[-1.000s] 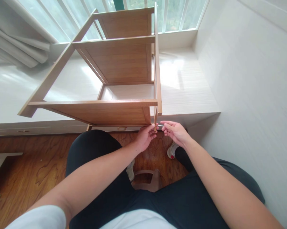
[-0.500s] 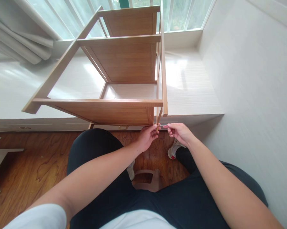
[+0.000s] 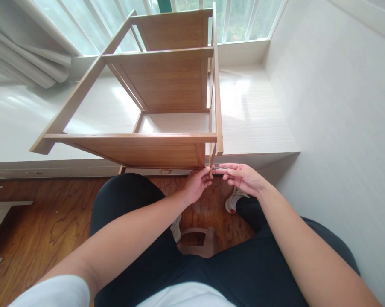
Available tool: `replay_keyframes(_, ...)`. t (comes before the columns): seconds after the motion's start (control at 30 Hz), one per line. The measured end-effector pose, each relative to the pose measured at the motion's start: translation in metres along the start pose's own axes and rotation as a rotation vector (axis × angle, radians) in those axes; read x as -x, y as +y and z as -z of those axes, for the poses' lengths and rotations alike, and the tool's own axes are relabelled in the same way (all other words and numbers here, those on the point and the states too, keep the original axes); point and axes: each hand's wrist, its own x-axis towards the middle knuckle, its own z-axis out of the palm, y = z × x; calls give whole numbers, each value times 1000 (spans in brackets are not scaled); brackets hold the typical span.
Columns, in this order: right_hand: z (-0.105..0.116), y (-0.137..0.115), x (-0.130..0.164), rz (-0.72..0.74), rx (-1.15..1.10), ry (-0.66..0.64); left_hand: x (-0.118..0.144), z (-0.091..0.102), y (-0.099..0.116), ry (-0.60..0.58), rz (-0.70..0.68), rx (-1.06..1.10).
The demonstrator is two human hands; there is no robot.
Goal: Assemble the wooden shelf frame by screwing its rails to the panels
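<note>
A wooden shelf rack (image 3: pixel 173 83) with slatless panels rests tilted over the white ledge, its near corner toward me. My left hand (image 3: pixel 197 184) is closed around the lower end of a narrow wooden post (image 3: pixel 211 170) at that corner, thumb and fingers pinching it. Just to the right, my right hand (image 3: pixel 242 177) holds a thin silver metal rod (image 3: pixel 220 168) between thumb and forefinger, its other fingers loosely spread. The rod points left at the post; its tip is hidden by the post and my left fingers.
The white ledge (image 3: pixel 256 123) runs under the window, with drawers below its edge. A white wall (image 3: pixel 336 128) stands on the right. Grey curtain (image 3: pixel 26 47) hangs at the upper left. A low plastic stool (image 3: pixel 208 243) shows between my legs on the wood floor (image 3: pixel 58 213).
The fingers of my right hand have loosened and straightened along the rod. My left hand stays on the post; the rack shifts barely in view.
</note>
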Motion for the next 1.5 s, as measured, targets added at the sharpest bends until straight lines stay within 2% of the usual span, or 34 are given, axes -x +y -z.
replay_keyframes(0.13, 3, 1, -1, 8, 14, -28, -1, 1, 0, -3, -1, 1)
replay_keyframes(0.6, 3, -1, -1, 23, 79, 16, -2, 3, -1, -15, 5, 3)
replay_keyframes(0.9, 2, 10, -17, 10, 187, 182, -3, 2, -1, -6, 6, 1)
replay_keyframes(1.0, -2, 13, -19, 101, 135, 232, -2, 2, -1, -3, 6, -5)
replay_keyframes(1.13, -5, 14, -18, 197, 141, 237, -1, 2, 0, 4, 8, -15)
replay_keyframes(1.33, -1, 14, -19, 248, 344, 353, -1, 1, 1, 10, 7, -19)
replay_keyframes(1.5, 2, 13, -15, 249, 495, 379, -1, 1, 0, 11, 11, -13)
